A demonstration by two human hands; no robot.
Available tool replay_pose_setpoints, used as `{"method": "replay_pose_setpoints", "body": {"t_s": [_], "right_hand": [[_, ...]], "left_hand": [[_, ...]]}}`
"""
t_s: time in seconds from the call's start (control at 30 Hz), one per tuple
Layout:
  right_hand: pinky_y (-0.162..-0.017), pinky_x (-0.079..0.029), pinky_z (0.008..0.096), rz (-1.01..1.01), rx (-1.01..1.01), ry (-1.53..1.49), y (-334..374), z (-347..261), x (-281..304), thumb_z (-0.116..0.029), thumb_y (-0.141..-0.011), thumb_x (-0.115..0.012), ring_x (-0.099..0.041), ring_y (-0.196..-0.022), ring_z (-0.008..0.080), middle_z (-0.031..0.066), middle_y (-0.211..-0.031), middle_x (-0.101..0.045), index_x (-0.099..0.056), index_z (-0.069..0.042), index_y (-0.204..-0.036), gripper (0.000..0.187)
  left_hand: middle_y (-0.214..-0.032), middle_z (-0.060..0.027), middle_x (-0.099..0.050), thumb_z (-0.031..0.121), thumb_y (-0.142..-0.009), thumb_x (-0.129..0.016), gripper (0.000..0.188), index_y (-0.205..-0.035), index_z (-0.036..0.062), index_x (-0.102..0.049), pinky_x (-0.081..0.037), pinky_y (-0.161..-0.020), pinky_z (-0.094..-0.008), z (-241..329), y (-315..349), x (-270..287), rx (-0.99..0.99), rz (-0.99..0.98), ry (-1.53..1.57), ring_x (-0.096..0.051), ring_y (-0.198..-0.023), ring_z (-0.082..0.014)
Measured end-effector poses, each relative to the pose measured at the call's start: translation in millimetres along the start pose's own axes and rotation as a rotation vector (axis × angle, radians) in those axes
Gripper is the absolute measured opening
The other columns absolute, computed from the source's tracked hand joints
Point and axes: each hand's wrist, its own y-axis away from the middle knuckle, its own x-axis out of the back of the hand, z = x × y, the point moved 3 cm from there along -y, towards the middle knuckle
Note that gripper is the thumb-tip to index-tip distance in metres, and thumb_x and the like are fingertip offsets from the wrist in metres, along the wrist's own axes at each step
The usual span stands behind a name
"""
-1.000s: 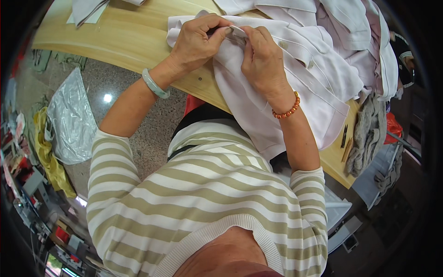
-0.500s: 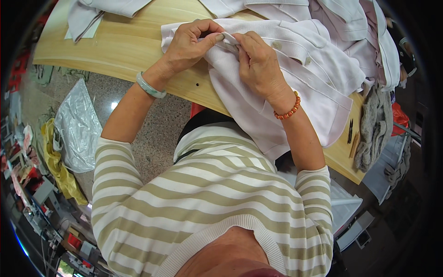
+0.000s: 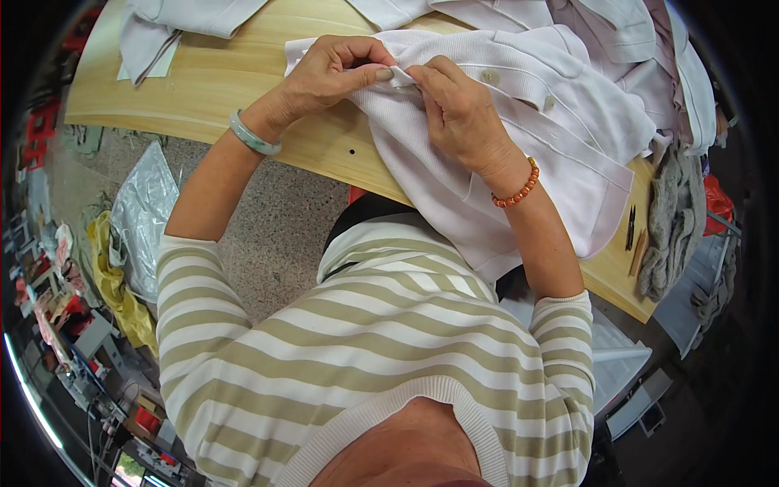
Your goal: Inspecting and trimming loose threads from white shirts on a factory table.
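Observation:
A pale pinkish-white knitted cardigan (image 3: pixel 519 122) with buttons down its front band lies over the table edge and drapes toward my lap. My left hand (image 3: pixel 337 73) pinches a small folded edge of it between thumb and fingers. Close beside it, my right hand (image 3: pixel 462 109) grips the same folded edge, fingers curled and tips nearly meeting the left ones. A round button (image 3: pixel 491 76) shows on the band just right of my right hand. Whether a small tool is hidden in my right fingers cannot be seen.
The wooden table (image 3: pixel 195 89) carries more pale garments (image 3: pixel 600 32) along its far side. At its right end lie a dark slim tool (image 3: pixel 630 227), a wooden stick (image 3: pixel 639 252) and grey knitwear (image 3: pixel 673 219). Left on the floor are a clear plastic bag (image 3: pixel 142 219) and yellow cloth (image 3: pixel 122 284).
Both hands keep hold of the folded edge, with only slight finger movement. My right hand has shifted slightly, and the whole view has moved a little.

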Motion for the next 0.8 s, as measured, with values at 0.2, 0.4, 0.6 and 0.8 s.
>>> {"method": "replay_pose_setpoints", "body": {"t_s": [0.2, 0.4, 0.6, 0.8], "right_hand": [[-0.063, -0.05, 0.037, -0.044, 0.021, 0.027, -4.7, 5.7, 0.4, 0.01, -0.08, -0.056, -0.061, -0.072, 0.0315, 0.0139, -0.089, -0.057, -0.059, 0.001, -0.107, 0.029], [-0.062, -0.048, 0.0348, -0.01, 0.015, -0.071, -6.4, 10.8, 3.5, 0.009, -0.08, -0.058, -0.059, -0.067, 0.0301, 0.0138, -0.085, -0.058, -0.061, 0.003, -0.102, 0.024], [-0.059, -0.046, 0.0302, -0.019, -0.04, -0.223, -9.4, 15.2, 5.6, 0.005, -0.082, -0.059, -0.056, -0.064, 0.0241, 0.014, -0.081, -0.059, -0.063, 0.003, -0.099, 0.018], [-0.059, -0.046, 0.0311, -0.063, -0.341, -0.165, -13.0, 14.8, 9.5, -0.008, -0.085, -0.063, -0.057, -0.063, 0.0223, 0.0133, -0.076, -0.061, -0.064, 0.001, -0.095, 0.013]], "left_hand": [[-0.087, 0.0034, -0.062, 0.013, -0.091, -0.063, 0.015, -0.099, 0.0, -0.066, -0.045, -0.073, -0.0193, -7.0, -5.0, -4.7, -0.011, 0.057, 0.01, -0.052, -0.08, -0.0028], [-0.087, 0.0024, -0.063, 0.012, -0.092, -0.061, 0.015, -0.099, -0.0006, -0.066, -0.045, -0.074, -0.0204, -7.6, -9.4, -9.1, -0.046, 0.153, -0.113, -0.053, -0.081, -0.0042], [-0.088, 0.0023, -0.063, 0.013, -0.092, -0.061, 0.016, -0.1, -0.001, -0.065, -0.045, -0.076, -0.0206, -5.6, -10.4, -9.7, -0.038, 0.137, -0.099, -0.053, -0.082, -0.0046], [-0.092, 0.0023, -0.062, 0.014, -0.092, -0.063, 0.017, -0.103, 0.0008, -0.063, -0.046, -0.078, -0.0184, -6.9, -10.6, -0.6, -0.023, 0.062, -0.002, -0.055, -0.085, -0.0034]]}}
